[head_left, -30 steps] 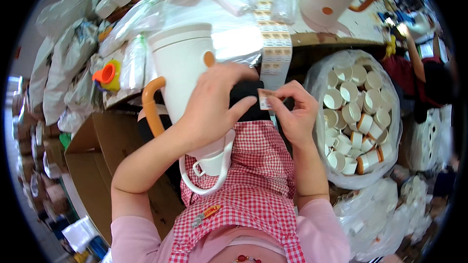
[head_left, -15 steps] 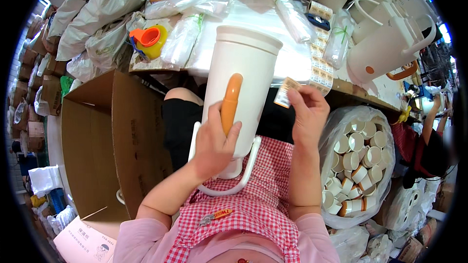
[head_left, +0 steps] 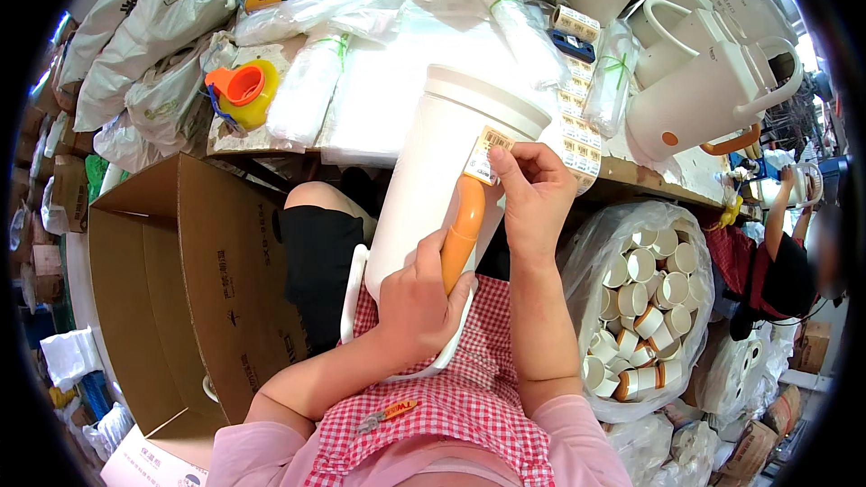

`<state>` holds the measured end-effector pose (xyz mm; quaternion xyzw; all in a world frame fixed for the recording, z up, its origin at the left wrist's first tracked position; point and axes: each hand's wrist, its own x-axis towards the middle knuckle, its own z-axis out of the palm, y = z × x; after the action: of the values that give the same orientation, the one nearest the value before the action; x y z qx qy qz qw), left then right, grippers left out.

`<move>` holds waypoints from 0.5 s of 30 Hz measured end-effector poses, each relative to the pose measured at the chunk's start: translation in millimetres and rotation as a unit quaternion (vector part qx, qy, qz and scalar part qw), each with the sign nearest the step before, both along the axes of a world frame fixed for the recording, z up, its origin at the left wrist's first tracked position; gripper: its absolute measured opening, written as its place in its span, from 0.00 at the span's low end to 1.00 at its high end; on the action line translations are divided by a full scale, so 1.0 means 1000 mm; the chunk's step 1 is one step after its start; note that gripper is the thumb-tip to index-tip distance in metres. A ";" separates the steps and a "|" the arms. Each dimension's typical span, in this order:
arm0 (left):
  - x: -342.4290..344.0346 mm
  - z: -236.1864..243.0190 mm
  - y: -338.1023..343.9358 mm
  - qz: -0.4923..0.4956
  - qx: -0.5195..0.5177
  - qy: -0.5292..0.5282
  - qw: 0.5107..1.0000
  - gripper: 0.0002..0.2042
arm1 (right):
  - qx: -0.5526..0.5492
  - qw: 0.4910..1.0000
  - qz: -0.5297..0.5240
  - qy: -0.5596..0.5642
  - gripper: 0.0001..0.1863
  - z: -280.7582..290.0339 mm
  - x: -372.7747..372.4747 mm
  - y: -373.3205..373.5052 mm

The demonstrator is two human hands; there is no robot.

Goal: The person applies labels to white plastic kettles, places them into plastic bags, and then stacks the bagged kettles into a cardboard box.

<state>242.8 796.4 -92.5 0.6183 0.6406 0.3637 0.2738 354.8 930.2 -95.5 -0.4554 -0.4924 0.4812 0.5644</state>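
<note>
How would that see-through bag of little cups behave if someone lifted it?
The bag would probably sag, since its plastic looks thin and wrinkled. The cups would likely shift and knock together, being loosely jumbled.

From where I'm standing that worktable [head_left: 648,179] is packed: orange-and-yellow container [head_left: 256,106] on the left, green-tied plastic bundle [head_left: 311,90] beside it, flat plastic sheeting [head_left: 383,99] mid-table, then a strip of labels [head_left: 577,131], with big cream jugs [head_left: 678,90] over on the right.
</note>
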 end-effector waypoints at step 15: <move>-0.009 -0.018 0.006 0.033 -0.053 -0.032 0.998 0.24 | 0.030 0.928 -0.106 -0.355 0.16 -0.004 -0.014 0.015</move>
<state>233.7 802.0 -110.5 0.5693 0.6699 0.3583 0.3143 340.7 945.4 -99.4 -0.6289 -0.6236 0.2110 0.4137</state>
